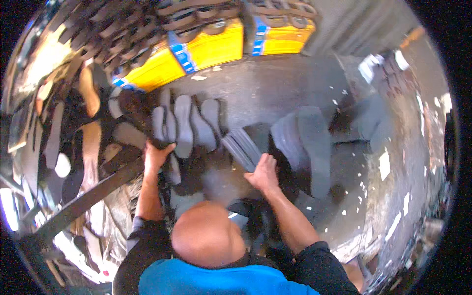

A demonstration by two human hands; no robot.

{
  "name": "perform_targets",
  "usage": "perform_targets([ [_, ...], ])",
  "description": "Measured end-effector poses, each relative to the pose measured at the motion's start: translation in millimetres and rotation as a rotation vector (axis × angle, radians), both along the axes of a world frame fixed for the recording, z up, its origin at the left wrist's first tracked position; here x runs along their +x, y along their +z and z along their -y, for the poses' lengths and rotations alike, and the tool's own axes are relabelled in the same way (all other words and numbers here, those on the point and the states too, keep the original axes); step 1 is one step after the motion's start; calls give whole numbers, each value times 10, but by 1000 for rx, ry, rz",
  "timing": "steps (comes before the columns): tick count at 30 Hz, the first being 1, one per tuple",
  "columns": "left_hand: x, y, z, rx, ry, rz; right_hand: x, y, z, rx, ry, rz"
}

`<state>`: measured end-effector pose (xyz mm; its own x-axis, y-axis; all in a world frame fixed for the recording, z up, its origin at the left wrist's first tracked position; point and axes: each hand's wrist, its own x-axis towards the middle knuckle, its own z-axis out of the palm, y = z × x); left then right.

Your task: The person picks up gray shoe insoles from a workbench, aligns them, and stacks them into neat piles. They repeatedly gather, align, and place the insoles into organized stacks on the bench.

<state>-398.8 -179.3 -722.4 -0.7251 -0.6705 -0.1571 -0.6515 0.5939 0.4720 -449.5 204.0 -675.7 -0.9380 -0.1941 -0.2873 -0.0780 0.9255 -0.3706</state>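
My right hand [265, 174] is closed round the near end of a stack of grey shoe soles [241, 147], which tilts up and to the left. My left hand [155, 156] is low over the left side of the work surface, thumb and fingers apart, with nothing seen between them. Just beyond it lie several loose grey soles [183, 125], side by side and pointing away from me. A dark sole piece [130, 133] lies left of its fingers. Right of my right hand a fanned row of large grey soles [314, 147] leans together.
Yellow and blue boxes [211, 46] stand along the far side, with brown strap-like pieces on top. Brown and tan soles [91, 91] crowd the left, beside a dark bar [91, 196]. White scraps [384, 164] litter the right. A grey pile [371, 118] sits at far right.
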Motion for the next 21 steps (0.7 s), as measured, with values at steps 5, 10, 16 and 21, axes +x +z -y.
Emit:
perform_targets([
  [5,-18,-151,121,-110,89,159,-233,742,-479,-471,-141,254],
  [10,55,-206,105,1,64,236,-538,1980,-1362,-1009,-439,346],
  [16,171,-395,40,-14,15,32,-602,1815,-1861,-573,-514,342],
  [21,92,-29,-133,66,40,-70,-552,1861,-1828,-304,-467,5],
])
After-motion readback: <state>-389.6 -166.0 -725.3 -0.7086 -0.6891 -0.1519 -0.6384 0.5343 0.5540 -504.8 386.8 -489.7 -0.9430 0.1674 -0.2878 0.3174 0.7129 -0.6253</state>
